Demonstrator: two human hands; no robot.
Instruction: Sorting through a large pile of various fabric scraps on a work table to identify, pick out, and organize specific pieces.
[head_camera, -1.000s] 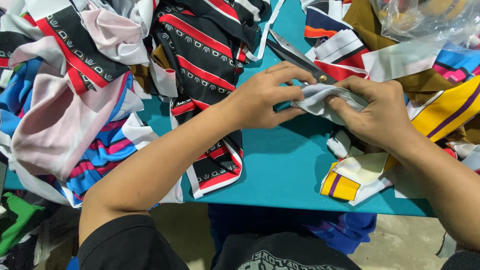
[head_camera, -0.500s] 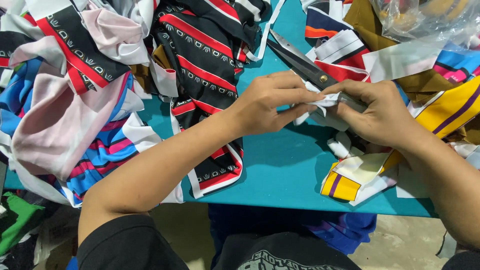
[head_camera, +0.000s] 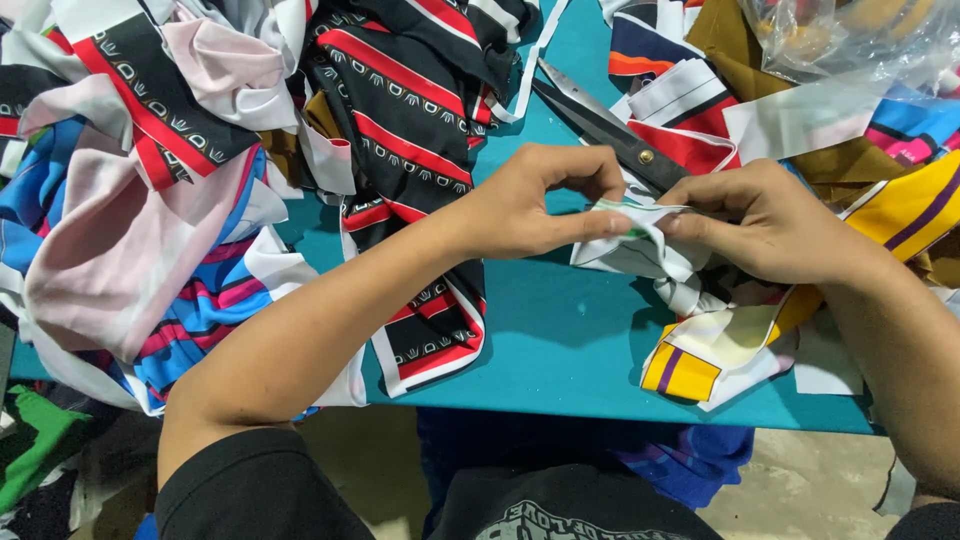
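My left hand (head_camera: 535, 200) and my right hand (head_camera: 765, 220) meet over the teal table (head_camera: 560, 340), both pinching a small white fabric piece (head_camera: 635, 245) with a green edge between thumbs and fingers. The piece hangs folded below my fingertips. Large black-handled scissors (head_camera: 605, 125) lie on the table just behind my hands. A yellow and white fabric scrap (head_camera: 700, 360) with a purple stripe lies under my right wrist.
A heap of black, red and white patterned fabric (head_camera: 400, 100) and pink and blue cloth (head_camera: 130, 260) covers the left side. Coloured scraps and a clear plastic bag (head_camera: 850, 50) pile at the back right. The table's front edge runs close to my body.
My hands have drawn closer together and lifted the white piece, folding it between the fingertips. The fabric heaps and scissors have not moved.
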